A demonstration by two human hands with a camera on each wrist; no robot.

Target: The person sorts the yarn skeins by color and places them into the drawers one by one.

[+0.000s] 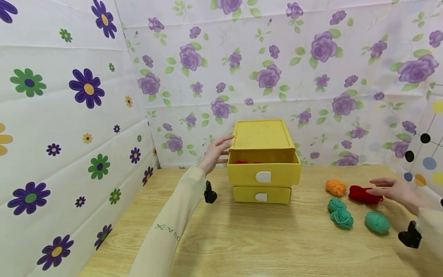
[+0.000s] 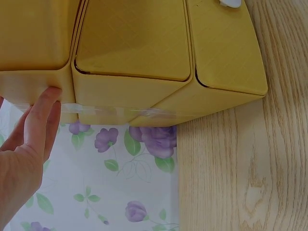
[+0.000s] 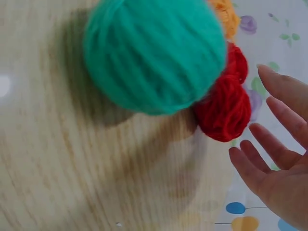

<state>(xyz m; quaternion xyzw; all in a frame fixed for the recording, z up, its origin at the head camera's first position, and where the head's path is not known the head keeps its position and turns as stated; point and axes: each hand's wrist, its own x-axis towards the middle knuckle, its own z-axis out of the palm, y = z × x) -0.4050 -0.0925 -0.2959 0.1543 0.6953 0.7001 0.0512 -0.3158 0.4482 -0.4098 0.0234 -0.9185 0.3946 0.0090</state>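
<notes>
Clock faces as in the head view, 12 away from me. The red, two-lobed yarn bundle lies on the pale wood-grain counter, between 3 and 4 o'clock of the yellow two-drawer plastic box.

Risks, my judgement: the upper yellow drawer juts out over the lower yellow drawer, so I suspect a press on its front edge could tip the box forward. A shove from my left hand could skew the box towards 3 o'clock. Near the bundle are the fluffy orange yarn bundle at its 9 o'clock, the twisted teal yarn skein at 8 and the smooth teal oval yarn ball at 5. A broad grasp might snag loose strands of a neighbour; a low wrist could roll the ball, since the black wrist mount sits near it.

Pose: left arm reaches to the box's 9 o'clock, fingers extended, tips touching its side wall near the top, gripping nothing. Right hand comes in from the bundle's 3 o'clock, fingers spread wide and holding nothing; the right wrist view shows fingertips just beside the red yarn, apparently not touching.
</notes>
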